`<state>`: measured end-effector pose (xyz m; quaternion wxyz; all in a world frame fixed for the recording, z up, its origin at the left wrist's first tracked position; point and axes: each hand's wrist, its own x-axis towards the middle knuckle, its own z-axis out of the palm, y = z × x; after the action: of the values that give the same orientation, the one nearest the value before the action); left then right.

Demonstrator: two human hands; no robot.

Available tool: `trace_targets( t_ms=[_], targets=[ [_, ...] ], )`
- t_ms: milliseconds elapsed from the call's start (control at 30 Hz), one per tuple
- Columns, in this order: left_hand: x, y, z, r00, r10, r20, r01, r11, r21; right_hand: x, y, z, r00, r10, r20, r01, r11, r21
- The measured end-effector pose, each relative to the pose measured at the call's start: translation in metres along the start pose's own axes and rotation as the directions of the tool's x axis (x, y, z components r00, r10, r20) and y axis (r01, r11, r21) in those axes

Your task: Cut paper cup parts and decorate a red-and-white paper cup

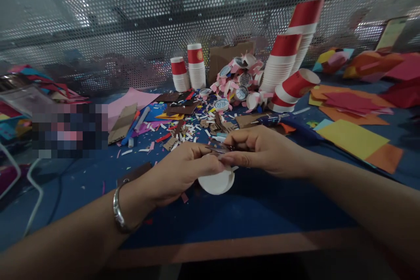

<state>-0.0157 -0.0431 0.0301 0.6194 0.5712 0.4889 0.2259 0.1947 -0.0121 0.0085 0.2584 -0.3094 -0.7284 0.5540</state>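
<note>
Over the front of the blue table, both my hands are close together. Closed fingers of my left hand (193,164) grip a white paper cup piece (216,182), round and shallow like a cut-down cup. My right hand (259,151) is closed around small scissors (215,148), whose metal blades point left across the top of the piece. The fingers hide the scissors' handles and the piece's upper edge. Just beyond the hands lie paper scraps (188,133) and a glue gun (295,124) with a dark blue body.
Behind stand red-and-white paper cup stacks (282,61) and a heap of cut cup pieces (241,81) with pink paper. Coloured paper sheets (354,135) lie right, pink paper (134,100) and markers (131,131) left. A perforated metal screen (138,26) closes the back.
</note>
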Motion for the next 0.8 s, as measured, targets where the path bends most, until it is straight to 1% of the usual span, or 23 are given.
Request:
trace_targets(
  t_ms=[100,233,367,467,533,667,733,800],
  targets=[
    [0.0007,-0.0002,0.0004,0.999,-0.038,-0.019,0.037,0.999,-0.020,0.0001,0.0002,-0.0002,1.000,0.017,0.003,-0.017,0.998,0.055],
    [0.0041,-0.0006,0.0000,0.991,-0.113,-0.075,0.111,0.993,-0.028,0.0010,0.0008,-0.0008,0.999,0.014,-0.038,-0.012,0.999,0.049],
    [0.0051,-0.0011,-0.0013,0.991,-0.115,-0.073,0.109,0.990,-0.087,0.0018,-0.0009,0.0002,0.999,-0.022,-0.048,0.026,0.996,0.087],
    [0.0045,-0.0008,-0.0010,0.993,-0.110,-0.050,0.102,0.985,-0.136,0.0011,-0.0052,0.0021,0.999,-0.017,-0.041,0.021,0.994,0.106],
    [0.0043,0.0000,-0.0001,0.996,-0.086,-0.010,0.083,0.978,-0.193,0.0000,-0.0076,0.0030,1.000,-0.020,-0.020,0.022,0.992,0.123],
    [0.0043,0.0020,0.0012,0.997,-0.046,0.055,0.059,0.962,-0.267,-0.0035,-0.0077,0.0034,0.998,-0.067,0.016,0.064,0.986,0.152],
    [0.0038,0.0037,0.0006,0.997,-0.043,0.062,0.058,0.959,-0.279,-0.0052,-0.0062,0.0031,0.997,-0.076,0.017,0.072,0.983,0.168],
    [0.0030,0.0060,-0.0011,0.996,-0.016,0.084,0.041,0.953,-0.300,-0.0063,-0.0050,0.0026,0.997,-0.074,-0.006,0.074,0.982,0.175]
  ],
)
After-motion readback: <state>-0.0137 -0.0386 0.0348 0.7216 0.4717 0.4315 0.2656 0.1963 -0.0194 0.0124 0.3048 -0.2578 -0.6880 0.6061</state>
